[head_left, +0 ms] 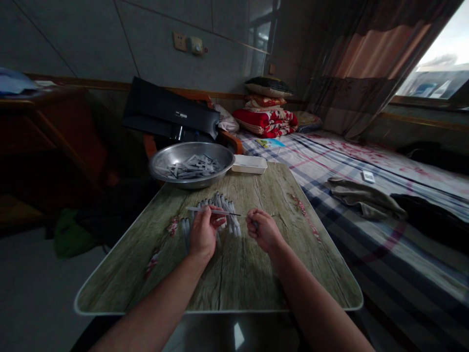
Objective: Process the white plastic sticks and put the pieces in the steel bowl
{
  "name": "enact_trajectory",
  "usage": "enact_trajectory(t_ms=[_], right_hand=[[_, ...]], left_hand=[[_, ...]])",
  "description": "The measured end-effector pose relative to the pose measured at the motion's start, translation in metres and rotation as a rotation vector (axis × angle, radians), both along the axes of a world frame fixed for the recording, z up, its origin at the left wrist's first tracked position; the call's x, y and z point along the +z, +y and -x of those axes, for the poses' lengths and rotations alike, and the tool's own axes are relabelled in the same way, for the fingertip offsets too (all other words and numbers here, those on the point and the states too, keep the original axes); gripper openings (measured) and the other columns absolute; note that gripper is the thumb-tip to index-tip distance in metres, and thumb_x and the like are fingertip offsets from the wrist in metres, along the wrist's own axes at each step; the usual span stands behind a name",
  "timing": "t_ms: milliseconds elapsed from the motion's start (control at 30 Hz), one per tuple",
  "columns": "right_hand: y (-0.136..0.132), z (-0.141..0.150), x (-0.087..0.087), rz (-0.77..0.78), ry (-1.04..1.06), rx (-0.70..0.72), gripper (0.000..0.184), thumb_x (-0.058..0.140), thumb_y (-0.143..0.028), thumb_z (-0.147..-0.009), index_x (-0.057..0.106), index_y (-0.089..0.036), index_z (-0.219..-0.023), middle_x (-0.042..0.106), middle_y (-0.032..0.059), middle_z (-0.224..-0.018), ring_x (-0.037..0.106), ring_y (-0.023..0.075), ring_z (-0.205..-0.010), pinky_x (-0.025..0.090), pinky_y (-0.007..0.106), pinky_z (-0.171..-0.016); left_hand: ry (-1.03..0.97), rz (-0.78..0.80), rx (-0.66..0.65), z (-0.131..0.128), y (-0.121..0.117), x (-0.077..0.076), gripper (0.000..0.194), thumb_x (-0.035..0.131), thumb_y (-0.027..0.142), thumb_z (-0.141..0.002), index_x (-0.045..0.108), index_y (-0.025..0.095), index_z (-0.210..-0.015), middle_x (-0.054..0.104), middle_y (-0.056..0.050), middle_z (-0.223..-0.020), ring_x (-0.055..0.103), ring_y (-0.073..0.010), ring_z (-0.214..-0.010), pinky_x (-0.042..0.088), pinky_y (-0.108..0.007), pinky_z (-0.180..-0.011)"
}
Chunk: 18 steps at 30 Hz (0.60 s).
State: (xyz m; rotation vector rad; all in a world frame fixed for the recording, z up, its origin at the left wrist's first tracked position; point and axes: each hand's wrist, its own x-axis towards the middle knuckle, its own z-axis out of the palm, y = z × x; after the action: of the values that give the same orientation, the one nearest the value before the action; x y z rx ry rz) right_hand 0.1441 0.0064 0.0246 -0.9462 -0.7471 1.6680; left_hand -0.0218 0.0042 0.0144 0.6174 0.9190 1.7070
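Over the middle of the table, my left hand [204,233] pinches a slim, whitish translucent tube [196,209]. The tube lies nearly level, and a thin dark tip points right toward my other hand. My right hand [262,228] is closed just beyond that tip, with a small gap between them. Something small and greyish shows at its curled fingers, too small to name. Behind and beneath my left hand lies a bunch of similar pale tubes [233,222] with dark ends, partly hidden by the hand.
A wide metal basin [156,168] with many pale and dark slender pieces stands at the table's [256,283] far left. Beside it sits a shallow white tray [252,170]. A bed [315,156] with a plaid sheet runs along the right; a chair with a black case [164,105] stands behind.
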Motion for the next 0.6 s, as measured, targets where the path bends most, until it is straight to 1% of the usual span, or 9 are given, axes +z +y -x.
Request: enact_trajectory(t_ms=[67,133,200,267,333,400,467,533,600], right_hand=[[0.003,-0.003,-0.001,-0.01,0.031,-0.064,0.022,0.065,-0.024,-0.06,0.048,-0.021,-0.075,0.049,-0.0059,-0.057,0.033,0.006,-0.041,0.016,0.019,-0.038],[0.006,-0.007,-0.004,0.019,0.048,-0.152,0.022,0.062,-0.023,-0.058,0.049,-0.021,-0.076,0.046,-0.0069,-0.055,0.031,0.0061,-0.04,0.014,0.019,-0.038],[0.01,-0.012,-0.006,0.056,0.06,-0.243,0.022,0.059,-0.024,-0.057,0.049,-0.021,-0.076,0.042,-0.0076,-0.054,0.028,0.0062,-0.04,0.014,0.02,-0.038],[0.013,-0.017,-0.008,0.063,0.062,-0.305,0.021,0.058,-0.025,-0.057,0.049,-0.022,-0.076,0.041,-0.0076,-0.055,0.028,0.0065,-0.04,0.015,0.02,-0.038],[0.015,-0.019,-0.009,0.039,0.059,-0.321,0.022,0.058,-0.024,-0.058,0.049,-0.022,-0.077,0.043,-0.007,-0.058,0.03,0.0069,-0.042,0.018,0.021,-0.038],[0.014,-0.017,-0.008,0.014,0.061,-0.283,0.024,0.059,-0.023,-0.058,0.049,-0.022,-0.079,0.045,-0.0065,-0.06,0.032,0.007,-0.043,0.019,0.021,-0.039],[0.01,-0.012,-0.005,-0.006,0.056,-0.192,0.025,0.063,-0.023,-0.058,0.05,-0.022,-0.08,0.047,-0.0063,-0.062,0.033,0.0066,-0.043,0.019,0.02,-0.039],[0.004,-0.004,-0.002,-0.032,0.022,-0.064,0.026,0.067,-0.025,-0.06,0.052,-0.02,-0.081,0.048,-0.0062,-0.062,0.032,0.0055,-0.043,0.018,0.019,-0.039],[-0.003,0.003,0.0,-0.075,-0.052,0.085,0.025,0.069,-0.028,-0.064,0.053,-0.019,-0.081,0.049,-0.0066,-0.061,0.031,0.0041,-0.042,0.017,0.019,-0.04]], left_hand=[[-0.035,-0.038,0.042,0.0,-0.001,0.001,0.032,0.073,0.049,-0.074,0.06,0.02,-0.082,0.07,0.0,-0.077,0.068,-0.0164,-0.071,0.055,-0.028,-0.065],[-0.086,-0.075,0.071,0.0,-0.002,0.002,0.032,0.073,0.047,-0.073,0.058,0.021,-0.083,0.069,-0.001,-0.079,0.07,-0.0187,-0.078,0.056,-0.032,-0.072],[-0.123,-0.095,0.086,0.0,-0.003,0.003,0.031,0.074,0.046,-0.073,0.057,0.021,-0.084,0.068,0.0,-0.079,0.07,-0.0193,-0.081,0.055,-0.034,-0.078],[-0.132,-0.095,0.099,0.0,-0.003,0.004,0.029,0.073,0.044,-0.073,0.057,0.022,-0.084,0.065,0.002,-0.076,0.067,-0.0161,-0.074,0.055,-0.033,-0.077],[-0.127,-0.082,0.088,0.001,-0.003,0.005,0.027,0.074,0.04,-0.073,0.057,0.022,-0.083,0.06,0.004,-0.071,0.059,-0.0106,-0.061,0.053,-0.027,-0.066],[-0.113,-0.059,0.013,-0.001,-0.004,0.008,0.026,0.077,0.034,-0.071,0.059,0.021,-0.085,0.056,0.006,-0.069,0.049,-0.0061,-0.052,0.044,-0.02,-0.053],[-0.076,-0.024,-0.116,-0.005,-0.007,0.01,0.032,0.081,0.029,-0.067,0.061,0.02,-0.09,0.056,0.006,-0.071,0.044,-0.0041,-0.051,0.035,-0.016,-0.046],[-0.035,0.01,-0.235,-0.009,-0.01,0.011,0.037,0.084,0.028,-0.064,0.063,0.019,-0.092,0.06,0.003,-0.079,0.047,-0.0044,-0.055,0.033,-0.015,-0.044],[-0.025,0.032,-0.292,-0.012,-0.012,0.009,0.034,0.084,0.035,-0.065,0.064,0.017,-0.086,0.063,0.0,-0.085,0.051,-0.0057,-0.059,0.037,-0.016,-0.046]])
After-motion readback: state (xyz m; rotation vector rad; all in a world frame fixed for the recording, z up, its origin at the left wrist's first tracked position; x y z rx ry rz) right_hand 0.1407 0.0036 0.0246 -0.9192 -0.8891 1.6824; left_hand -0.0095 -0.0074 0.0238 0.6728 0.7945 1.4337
